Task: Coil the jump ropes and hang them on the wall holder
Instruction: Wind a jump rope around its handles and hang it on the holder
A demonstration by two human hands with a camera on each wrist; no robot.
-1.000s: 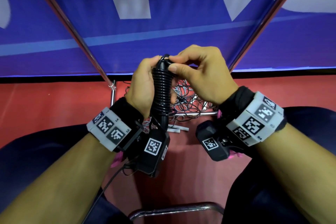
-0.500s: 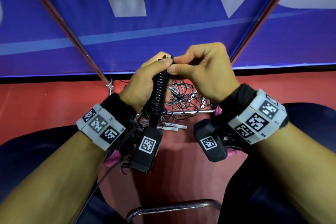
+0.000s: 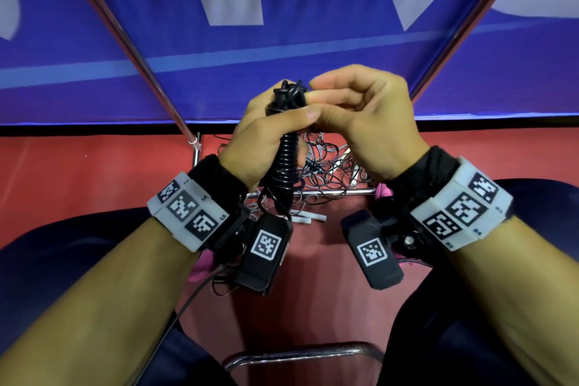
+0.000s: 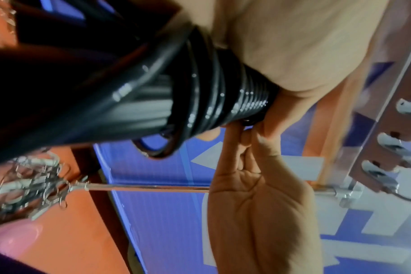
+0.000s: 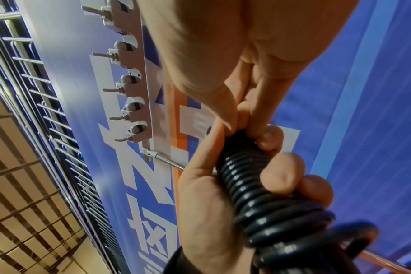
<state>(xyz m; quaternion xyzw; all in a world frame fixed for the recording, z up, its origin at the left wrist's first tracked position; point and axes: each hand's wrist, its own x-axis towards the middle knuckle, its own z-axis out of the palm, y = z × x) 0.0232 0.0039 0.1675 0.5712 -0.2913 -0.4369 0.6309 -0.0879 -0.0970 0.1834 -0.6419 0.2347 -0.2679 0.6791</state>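
Black, glossy jump rope [image 3: 286, 160] stands upright in head view, fisted by the left hand [image 3: 260, 138]; right hand [image 3: 366, 122] pinches its top end. Left wrist: tight turns, probably springy, slick. Right wrist: best gripped mid-bundle; wall holder [image 5: 135, 63] hangs beyond.

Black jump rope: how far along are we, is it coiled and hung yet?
Done: the black jump rope is wound into tight turns, gripped by the left hand. In hand: the right hand pinches its top end, probably securing it. Left: hanging it on the wall holder, then handling the tangled ropes lying beyond the hands.
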